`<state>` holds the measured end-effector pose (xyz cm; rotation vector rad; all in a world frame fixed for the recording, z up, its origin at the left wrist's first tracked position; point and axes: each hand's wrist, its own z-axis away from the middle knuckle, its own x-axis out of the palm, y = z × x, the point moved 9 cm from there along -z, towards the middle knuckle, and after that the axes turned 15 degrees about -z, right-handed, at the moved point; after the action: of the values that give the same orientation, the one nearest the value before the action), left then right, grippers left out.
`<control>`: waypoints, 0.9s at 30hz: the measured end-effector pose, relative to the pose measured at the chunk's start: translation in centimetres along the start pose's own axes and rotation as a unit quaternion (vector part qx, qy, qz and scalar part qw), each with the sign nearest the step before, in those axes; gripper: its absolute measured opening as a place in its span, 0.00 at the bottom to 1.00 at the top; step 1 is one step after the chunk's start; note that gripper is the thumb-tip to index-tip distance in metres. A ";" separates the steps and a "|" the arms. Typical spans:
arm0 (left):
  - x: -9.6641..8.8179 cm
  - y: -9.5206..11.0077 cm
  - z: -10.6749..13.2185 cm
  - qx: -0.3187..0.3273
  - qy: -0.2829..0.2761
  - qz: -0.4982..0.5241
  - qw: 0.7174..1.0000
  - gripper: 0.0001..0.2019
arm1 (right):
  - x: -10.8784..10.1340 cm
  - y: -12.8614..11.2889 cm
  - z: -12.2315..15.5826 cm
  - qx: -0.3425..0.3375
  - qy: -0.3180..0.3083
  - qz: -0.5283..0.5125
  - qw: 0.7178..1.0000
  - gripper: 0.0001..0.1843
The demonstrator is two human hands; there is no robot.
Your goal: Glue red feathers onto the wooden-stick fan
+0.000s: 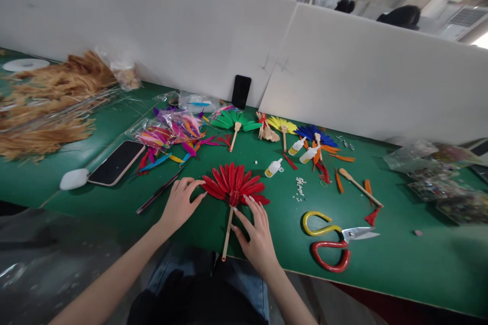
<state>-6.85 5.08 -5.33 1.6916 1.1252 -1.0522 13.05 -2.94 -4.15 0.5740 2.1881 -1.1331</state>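
Observation:
A fan of red feathers [232,183] with a slim wooden handle [227,236] lies on the green table right in front of me. My left hand [182,205] is at the fan's left edge, index finger and thumb apart near the tips of the outer feathers. Over the lower right feathers, beside the top of the handle, rests my right hand [256,236] with its fingers spread. Its thumb is just right of the handle. Neither hand is closed around the fan.
Behind are green [232,121], yellow [282,124] and blue feather fans [315,135]. Several glue bottles [273,168], white beads [300,188] and scissors [343,236] lie rightward. Loose feathers [171,132], a pen [158,196] and a phone [117,162] lie left. A white partition [171,30] stands behind.

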 end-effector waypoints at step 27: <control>2.3 -1.2 -1.5 -0.037 -0.069 -0.022 0.997 0.20 | 0.0 -0.2 0.1 -0.006 0.002 0.022 1.000 0.20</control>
<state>-7.13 7.33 -7.24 1.5179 1.1030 -1.1242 12.94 -3.12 -4.09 0.6174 2.1743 -1.0947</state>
